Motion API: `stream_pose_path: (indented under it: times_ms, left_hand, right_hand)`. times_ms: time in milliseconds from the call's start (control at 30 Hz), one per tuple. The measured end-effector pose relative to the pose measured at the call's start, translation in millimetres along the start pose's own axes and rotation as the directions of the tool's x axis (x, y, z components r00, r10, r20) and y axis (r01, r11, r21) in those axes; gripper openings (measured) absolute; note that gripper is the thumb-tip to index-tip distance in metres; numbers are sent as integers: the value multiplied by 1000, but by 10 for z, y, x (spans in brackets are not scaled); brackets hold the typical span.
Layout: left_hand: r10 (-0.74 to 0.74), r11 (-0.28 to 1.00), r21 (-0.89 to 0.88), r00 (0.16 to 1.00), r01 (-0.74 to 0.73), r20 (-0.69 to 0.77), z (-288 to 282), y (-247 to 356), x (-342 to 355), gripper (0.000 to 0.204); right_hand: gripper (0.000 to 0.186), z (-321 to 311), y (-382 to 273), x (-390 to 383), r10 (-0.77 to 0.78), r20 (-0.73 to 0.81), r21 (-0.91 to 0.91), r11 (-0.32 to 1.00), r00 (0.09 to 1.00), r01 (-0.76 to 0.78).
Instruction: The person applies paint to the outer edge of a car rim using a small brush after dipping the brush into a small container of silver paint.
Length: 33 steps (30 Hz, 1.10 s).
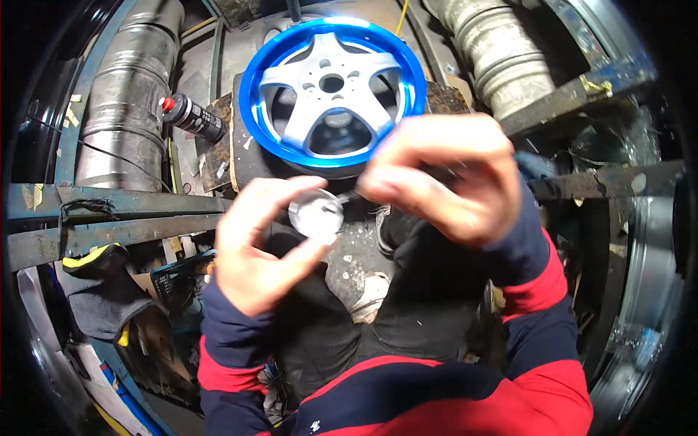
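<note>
My left hand [269, 243] grips a small round silver-white cap [309, 214] by its edge, in front of my lap. Just right of it, my right hand [443, 178], blurred, has its fingers closed on a thin dark tool [350, 195] that reaches toward the cap; what exactly it is, I cannot make out. Beyond both hands lies an alloy wheel with silver spokes and a glossy blue rim [258, 116], on a worn board [218, 160].
A dark bottle with red cap [196, 120] lies left of the wheel. Metal cylinders [123, 109] flank both sides, alongside steel frame bars [109, 211]. A grey-black cloth with yellow edging [105, 291] hangs at left. My legs [429, 305] are below my hands.
</note>
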<state>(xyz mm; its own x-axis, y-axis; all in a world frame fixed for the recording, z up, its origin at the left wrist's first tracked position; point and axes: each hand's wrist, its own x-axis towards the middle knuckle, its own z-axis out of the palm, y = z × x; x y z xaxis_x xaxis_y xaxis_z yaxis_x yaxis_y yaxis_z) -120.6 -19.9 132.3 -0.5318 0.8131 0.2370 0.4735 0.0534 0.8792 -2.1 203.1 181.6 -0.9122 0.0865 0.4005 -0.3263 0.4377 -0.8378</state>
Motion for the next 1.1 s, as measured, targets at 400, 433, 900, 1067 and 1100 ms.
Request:
stream_pose_path:
  times_ms: [400,433,900,1067,1100]
  left_hand:
    - [-266,964,-52,930,261,-254,-648,-1167,221,53]
    - [-278,960,-72,925,269,-258,-629,-1262,237,53]
    - [-166,985,22,972,172,-166,-567,-2027,384,57]
    - [-118,989,73,980,131,-159,-576,-2104,411,56]
    - [-124,990,54,980,134,-153,-573,-2112,405,56]
  right_hand:
    - [6,724,1336,1234,-178,236,186,973,955,135]
    - [5,759,1434,1234,-160,231,191,975,960,116]
    - [14,991,1902,1043,-113,230,79,992,967,97]
    - [13,975,1864,1083,-85,354,-42,993,932,106]
    - [14,991,1829,1102,-74,337,-95,989,938,112]
